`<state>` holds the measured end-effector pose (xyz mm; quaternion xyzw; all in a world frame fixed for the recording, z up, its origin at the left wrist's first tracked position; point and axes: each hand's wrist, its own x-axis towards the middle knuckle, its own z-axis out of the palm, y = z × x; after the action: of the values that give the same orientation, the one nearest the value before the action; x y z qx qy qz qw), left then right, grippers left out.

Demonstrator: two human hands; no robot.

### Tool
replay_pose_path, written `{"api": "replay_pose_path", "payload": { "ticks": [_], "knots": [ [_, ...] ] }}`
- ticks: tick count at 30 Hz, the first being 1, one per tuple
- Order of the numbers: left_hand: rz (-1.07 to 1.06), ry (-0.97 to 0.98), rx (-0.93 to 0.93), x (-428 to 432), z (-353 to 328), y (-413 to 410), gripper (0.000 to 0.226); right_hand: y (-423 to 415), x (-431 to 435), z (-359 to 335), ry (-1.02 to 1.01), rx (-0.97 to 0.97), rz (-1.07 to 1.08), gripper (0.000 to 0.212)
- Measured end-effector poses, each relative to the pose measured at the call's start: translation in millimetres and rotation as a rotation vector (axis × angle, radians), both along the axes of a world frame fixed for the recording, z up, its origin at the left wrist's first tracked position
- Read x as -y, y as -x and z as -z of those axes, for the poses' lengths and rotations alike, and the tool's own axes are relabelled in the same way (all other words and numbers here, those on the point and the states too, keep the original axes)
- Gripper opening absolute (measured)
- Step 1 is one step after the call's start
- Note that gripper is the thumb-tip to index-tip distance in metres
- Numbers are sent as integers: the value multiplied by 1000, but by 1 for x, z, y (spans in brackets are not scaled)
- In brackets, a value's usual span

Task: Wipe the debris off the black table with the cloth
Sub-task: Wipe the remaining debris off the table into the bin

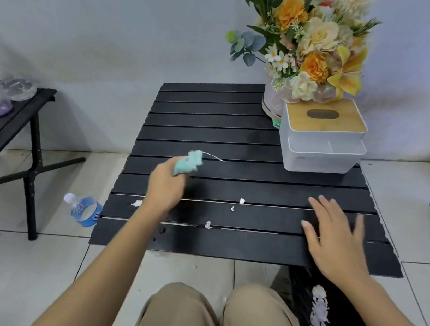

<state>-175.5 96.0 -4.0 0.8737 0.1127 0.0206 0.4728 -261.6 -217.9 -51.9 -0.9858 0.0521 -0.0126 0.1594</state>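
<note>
1. Four white paper scraps (241,201) lie on the table (213,124). One is at lower left beside my wrist and three are near centre, all lower in the frame than the cloth.
2. Left of centre, my left hand (164,183) is curled round the cloth (189,162), a soft, crumpled mint wad. It is blurred, so I cannot tell whether it touches the slats.
3. The slats are flat and matte black with thin gaps, running left to right. I judge the light scraps could snag there.
4. Right of centre, my right hand (335,233) lies flat on the slats, fingers spread, holding nothing. The left is nearer the scraps.
</note>
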Motion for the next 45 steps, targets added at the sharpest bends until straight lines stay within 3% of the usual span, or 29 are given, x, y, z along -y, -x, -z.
{"api": "replay_pose_path", "payload": {
  "ticks": [3, 5, 6, 9, 12, 13, 16, 18, 20, 23, 25, 27, 29, 33, 36, 38, 40, 41, 43, 45],
  "knots": [
    [-20, -179, 20, 14, 30, 41, 26, 14, 14, 5, 88, -52, 47, 59],
    [-3, -445, 60, 50, 59, 68, 47, 15, 12, 10, 143, -37, 43, 64],
    [-40, -475, 54, 73, 69, 74, 56, 14, 10, 11, 156, -32, 52, 65],
    [-56, -363, -8, 148, 56, 80, 61, 12, 7, 15, 174, -37, 58, 64],
    [115, -296, 2, 193, 52, 79, 56, 11, 10, 16, 170, -36, 43, 64],
    [140, -191, -18, 195, 48, 76, 49, 11, 12, 15, 153, -33, 28, 63],
    [-63, 234, 55, 164, 21, 70, 18, 13, 23, 10, 1, -25, -14, 51],
    [-238, 283, 112, 130, 9, 60, 18, 17, 37, 6, -109, 4, 21, 47],
    [-303, 175, 146, 99, 8, 52, 17, 23, 56, 4, -137, 59, 123, 50],
    [-222, -225, 104, 86, 31, 44, 14, 28, 88, 2, -270, 28, 309, 68],
    [-152, -487, 41, 98, 51, 48, 31, 31, 94, 1, -630, -41, 404, 72],
    [-90, -546, 32, 118, 60, 54, 48, 32, 90, 4, -992, -60, 431, 59],
    [-23, -551, 38, 146, 62, 64, 53, 31, 88, 8, -1110, -23, 449, 47],
    [173, -471, 44, 220, 52, 92, 61, 24, 91, 11, -1216, 0, 467, 38],
    [444, -319, 61, 262, 43, 110, 57, 22, 92, 14, -1233, -7, 469, 36],
    [569, -6, -19, 263, 30, 108, 38, 20, 92, 16, -1221, -9, 468, 36],
    [457, 354, -84, 247, 15, 100, 22, 20, 93, 14, -1227, -7, 471, 37],
    [357, 437, -79, 239, 11, 93, 19, 22, 95, 14, -1233, -5, 474, 36],
    [211, 375, -14, 219, 11, 81, 14, 21, 94, 14, -1232, -11, 475, 37],
    [235, 122, 29, 215, 17, 80, 20, 22, 94, 13, -1247, -6, 474, 38]
  ]
}}
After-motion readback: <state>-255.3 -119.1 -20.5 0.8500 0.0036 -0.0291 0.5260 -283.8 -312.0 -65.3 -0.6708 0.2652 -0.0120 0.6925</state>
